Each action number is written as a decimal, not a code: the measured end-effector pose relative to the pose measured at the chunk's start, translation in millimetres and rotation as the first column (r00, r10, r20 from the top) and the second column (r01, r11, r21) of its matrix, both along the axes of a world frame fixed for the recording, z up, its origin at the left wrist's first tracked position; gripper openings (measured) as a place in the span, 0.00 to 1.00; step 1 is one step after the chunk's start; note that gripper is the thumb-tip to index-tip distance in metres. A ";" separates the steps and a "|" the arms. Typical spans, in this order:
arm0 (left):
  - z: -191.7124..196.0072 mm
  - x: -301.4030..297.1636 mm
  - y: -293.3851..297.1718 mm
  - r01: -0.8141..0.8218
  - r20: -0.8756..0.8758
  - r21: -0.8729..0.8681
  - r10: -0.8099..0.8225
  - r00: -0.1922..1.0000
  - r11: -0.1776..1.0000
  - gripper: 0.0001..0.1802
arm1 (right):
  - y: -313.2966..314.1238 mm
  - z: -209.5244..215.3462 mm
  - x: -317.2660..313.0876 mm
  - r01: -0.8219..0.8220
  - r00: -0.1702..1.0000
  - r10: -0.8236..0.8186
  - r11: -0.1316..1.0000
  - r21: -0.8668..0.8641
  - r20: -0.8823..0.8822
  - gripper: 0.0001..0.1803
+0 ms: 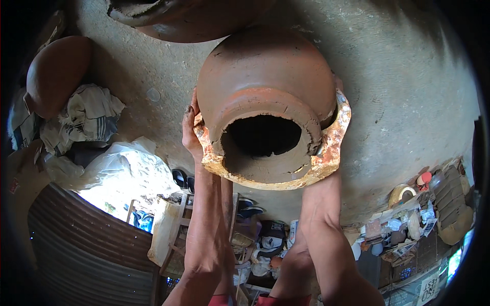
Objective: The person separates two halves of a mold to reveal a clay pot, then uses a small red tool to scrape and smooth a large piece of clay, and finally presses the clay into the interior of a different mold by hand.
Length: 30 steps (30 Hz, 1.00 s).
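A rounded brown clay pot [265, 66] is held out in front of me, its dark mouth toward me. The mouth's rim is uneven and cracked at the right. Around the pot's near side curves a thick cream-and-rust crusted holder [334, 137], like part of a broken bowl. My left hand [191, 130] is closed around the left side of holder and pot, with clay on its fingers. Most of my right hand [338, 83] is hidden behind the right side; only a bit of its fingers shows, and its forearm rises to the holder from below.
Another large clay pot [189, 23] lies beyond mine. At the left, a brown pot [58, 71] rests beside crumpled cloth [89, 115] and clear plastic sheeting [127, 163]. Corrugated metal [81, 234], a wooden frame [176, 239], dark sandals [181, 178] and cluttered goods [403, 229] lie nearer.
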<state>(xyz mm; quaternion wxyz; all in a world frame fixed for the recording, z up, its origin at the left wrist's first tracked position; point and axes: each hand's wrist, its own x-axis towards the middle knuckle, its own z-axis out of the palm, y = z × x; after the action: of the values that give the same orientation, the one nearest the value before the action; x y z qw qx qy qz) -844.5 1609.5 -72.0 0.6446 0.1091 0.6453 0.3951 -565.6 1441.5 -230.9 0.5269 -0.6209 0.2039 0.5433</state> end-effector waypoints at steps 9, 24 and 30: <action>-2.4 -5.7 2.3 0.057 0.074 0.075 -0.063 0.995 0.996 0.30 | -21.2 19.5 -15.6 -0.008 1.000 0.008 0.998 -0.055 -0.002 0.44; 12.0 7.8 6.2 0.184 -0.087 0.038 -0.180 0.980 0.982 0.36 | -52.5 26.8 -19.3 -0.009 1.000 0.010 0.996 -0.091 0.011 0.46; 11.5 -7.6 -29.3 0.243 -0.212 0.091 -0.219 0.952 0.966 0.35 | -57.0 34.3 -24.3 -0.029 0.999 0.028 0.994 -0.108 -0.016 0.48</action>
<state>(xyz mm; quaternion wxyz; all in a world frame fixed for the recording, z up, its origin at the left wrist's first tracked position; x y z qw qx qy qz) -852.1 1580.2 -60.5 0.6109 0.2604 0.6654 0.3409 -589.9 1384.5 -196.6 0.4830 -0.6475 0.2281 0.5435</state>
